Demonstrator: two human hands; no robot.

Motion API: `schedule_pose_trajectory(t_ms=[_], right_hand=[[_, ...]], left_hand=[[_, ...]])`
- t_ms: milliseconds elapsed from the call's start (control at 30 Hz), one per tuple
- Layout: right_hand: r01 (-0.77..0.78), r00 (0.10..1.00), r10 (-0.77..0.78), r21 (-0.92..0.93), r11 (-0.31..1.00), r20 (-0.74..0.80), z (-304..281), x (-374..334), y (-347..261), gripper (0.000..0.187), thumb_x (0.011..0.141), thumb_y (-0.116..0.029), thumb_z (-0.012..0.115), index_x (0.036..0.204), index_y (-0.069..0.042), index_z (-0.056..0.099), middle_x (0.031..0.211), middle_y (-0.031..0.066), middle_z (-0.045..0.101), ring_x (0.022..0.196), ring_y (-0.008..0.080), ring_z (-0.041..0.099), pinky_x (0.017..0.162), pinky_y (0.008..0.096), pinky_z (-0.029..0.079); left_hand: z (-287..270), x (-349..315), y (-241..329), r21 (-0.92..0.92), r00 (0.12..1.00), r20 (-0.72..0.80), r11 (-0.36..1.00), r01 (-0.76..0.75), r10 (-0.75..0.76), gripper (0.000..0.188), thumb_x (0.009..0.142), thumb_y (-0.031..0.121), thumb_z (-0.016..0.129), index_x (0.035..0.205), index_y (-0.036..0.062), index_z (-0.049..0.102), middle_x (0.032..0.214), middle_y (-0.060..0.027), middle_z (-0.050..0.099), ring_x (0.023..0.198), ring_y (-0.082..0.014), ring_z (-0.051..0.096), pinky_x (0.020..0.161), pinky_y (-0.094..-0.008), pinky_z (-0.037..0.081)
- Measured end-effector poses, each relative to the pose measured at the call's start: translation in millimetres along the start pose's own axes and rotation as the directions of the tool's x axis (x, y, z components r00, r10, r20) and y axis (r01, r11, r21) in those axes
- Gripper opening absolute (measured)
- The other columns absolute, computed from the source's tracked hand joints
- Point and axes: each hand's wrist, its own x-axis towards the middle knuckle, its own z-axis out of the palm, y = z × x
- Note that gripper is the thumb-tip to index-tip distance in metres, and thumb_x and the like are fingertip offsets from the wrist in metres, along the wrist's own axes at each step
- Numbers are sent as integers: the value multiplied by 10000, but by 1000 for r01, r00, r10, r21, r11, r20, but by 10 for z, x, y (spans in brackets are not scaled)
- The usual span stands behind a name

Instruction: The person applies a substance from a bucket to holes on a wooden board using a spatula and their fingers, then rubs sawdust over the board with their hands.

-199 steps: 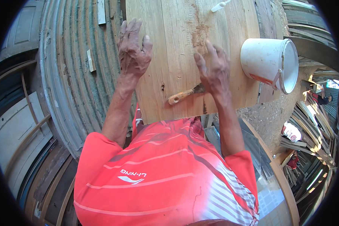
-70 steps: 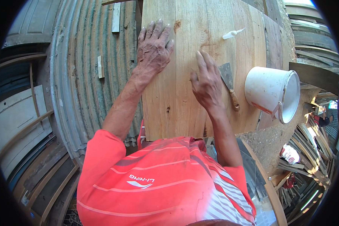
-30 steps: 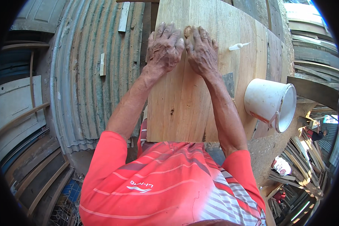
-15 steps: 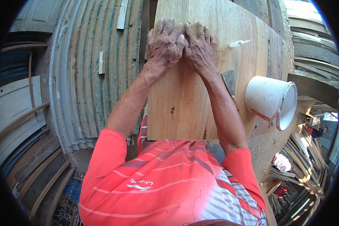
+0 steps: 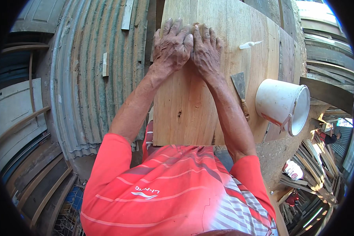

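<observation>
Right hand [image 5: 206,56] has joined left hand [image 5: 170,51] — fingers [image 5: 212,37] spread on panel [image 5: 196,118], palms hidden.

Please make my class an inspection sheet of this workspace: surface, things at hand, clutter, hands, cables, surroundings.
Surface: wooden panel of joined boards, dark knot near the person.
Things at hand: scraper beside the right forearm; white nozzle bottle lying down; white bucket, opening facing right.
Clutter: two loose wood strips on the corrugated sheet to the left.
Hands: left hand and right hand palm-down on the panel, side by side; anything beneath is hidden.
Cables: nothing seen.
Surroundings: timber pile and another person at far right.
</observation>
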Motion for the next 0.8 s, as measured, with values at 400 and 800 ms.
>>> schedule_pose_trajectory(t_ms=[400,800], right_hand=[[-89,994,84,83,993,64,-54,162,2,626,1048,-464,530,1587,-148,482,1641,222,408,1519,422,373,1194,639,255],[-150,984,125,199,968,130,-143,138,66,663,1040,-495,521,1617,-177,448,1688,229,341,1563,428,309,1223,676,195]], left_hand=[[36,-12,-15,-23,1000,-16,999,24,-25,540,1089,426,411,1487,126,618,1633,-153,476,1557,-378,346,1247,-593,230],[5,-11,-9,-12,1000,-14,1000,15,-15,537,1090,430,413,1489,136,621,1631,-150,480,1554,-374,354,1247,-583,241]])
